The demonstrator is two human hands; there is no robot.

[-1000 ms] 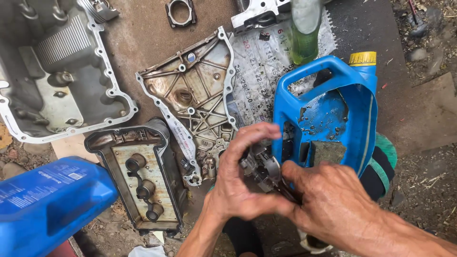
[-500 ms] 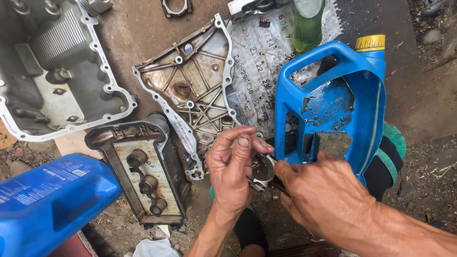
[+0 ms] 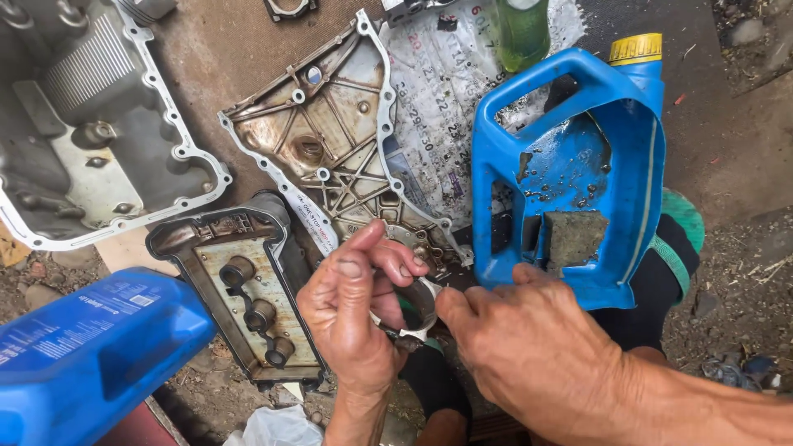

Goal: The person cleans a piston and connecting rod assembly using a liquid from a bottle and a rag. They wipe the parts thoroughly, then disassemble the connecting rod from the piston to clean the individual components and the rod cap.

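Note:
My left hand [image 3: 351,310] and my right hand [image 3: 529,351] meet low in the middle of the view, both gripping a small greasy metal part [image 3: 417,301] with a round rim. The left fingers curl over its top and the right thumb presses its right side. Most of the part is hidden by the fingers. Just above the right hand lies a cut-open blue plastic jug [image 3: 578,165] with a yellow cap, holding dirty liquid and a grey sponge [image 3: 574,238].
A timing cover [image 3: 330,157] lies on printed paper [image 3: 446,91] above the hands. A valve cover [image 3: 248,289] sits to the left, a large oil pan [image 3: 91,132] at top left, a blue canister [image 3: 83,355] at bottom left, a green bottle [image 3: 522,29] at top.
The hands have shifted the metal part lower and turned it. The left fingers now arch over it and its round rim shows between the hands. The view has tilted slightly.

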